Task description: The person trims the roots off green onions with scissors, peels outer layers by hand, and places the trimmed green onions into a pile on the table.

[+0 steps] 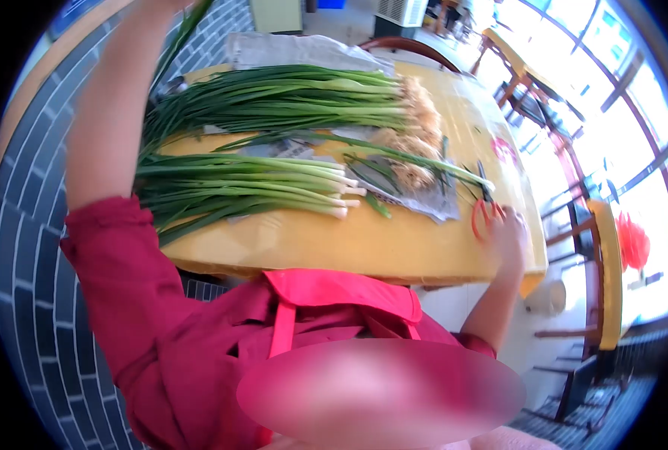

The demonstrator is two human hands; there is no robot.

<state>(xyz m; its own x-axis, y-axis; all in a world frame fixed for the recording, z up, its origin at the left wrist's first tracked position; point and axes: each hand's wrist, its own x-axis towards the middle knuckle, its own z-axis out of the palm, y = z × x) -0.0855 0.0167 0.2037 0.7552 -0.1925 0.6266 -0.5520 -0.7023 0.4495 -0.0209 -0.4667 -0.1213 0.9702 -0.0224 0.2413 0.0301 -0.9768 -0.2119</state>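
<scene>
My right hand (508, 234), somewhat blurred, is closed on the red handles of a pair of scissors (487, 217) at the table's right end. The dark blades point away from me, beside the white end of a single scallion (424, 160) lying across the table. At the top edge, my left hand (170, 4) is mostly cut off; dark green scallion leaves (184, 37) rise to it and appear gripped. A large bunch of scallions (296, 97) with shaggy roots (420, 109) lies at the back. Nearer me rests a bunch with bare white ends (274, 184).
Newspaper sheets (442, 201) with leaf scraps lie under the scallions on the yellow-covered table (274, 247). A grey cloth or sheet (304, 51) is at the far edge. A grey brick wall (41, 225) stands left; yellow-topped chairs (610, 277) stand right.
</scene>
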